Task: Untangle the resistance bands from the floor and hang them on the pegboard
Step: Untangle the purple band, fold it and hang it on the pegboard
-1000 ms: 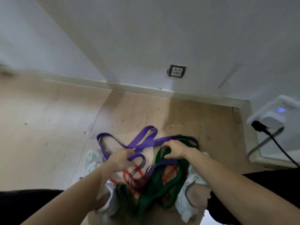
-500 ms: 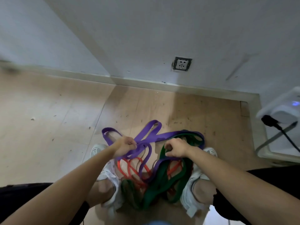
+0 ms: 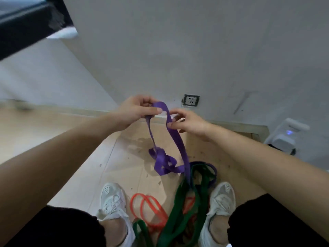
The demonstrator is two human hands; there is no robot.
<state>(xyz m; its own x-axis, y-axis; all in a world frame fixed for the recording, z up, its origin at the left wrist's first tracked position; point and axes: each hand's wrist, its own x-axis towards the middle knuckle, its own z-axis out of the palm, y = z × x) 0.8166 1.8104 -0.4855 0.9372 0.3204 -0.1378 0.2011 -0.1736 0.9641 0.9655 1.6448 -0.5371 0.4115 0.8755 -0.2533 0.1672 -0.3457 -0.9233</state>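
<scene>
Two hands are up in front of the wall, both just left of and a touch below the single wall socket (image 3: 191,100). The left hand (image 3: 137,109) has its fingers curled round the top of the purple band (image 3: 175,138), thumb pressed flat on the strap. The right hand (image 3: 187,122), the nearer of the two to the socket, pinches the same strap between thumb and forefinger, its other fingers loosely spread. One purple band is lifted, then, and it drops from the hands in two strands: a thin twisted one on the left and a broad flat one on the right. Below the socket the thin strand ends in a knotted bunch on the floor (image 3: 71,157), while the broad one runs down into the pile. That pile lies well below the socket, between two white shoes, one to the left (image 3: 114,198) and one to the right (image 3: 222,196). Green band (image 3: 179,216) makes up most of it, several strands crossing; how many separate green bands there are I cannot tell. An orange band (image 3: 149,205) shows two loops lying flat beside the left shoe. A darker purple loop (image 3: 210,166) curves over the top of the green; whether it is a second purple band is unclear. Right of the socket sits one white device (image 3: 284,139) with a small blue light.
</scene>
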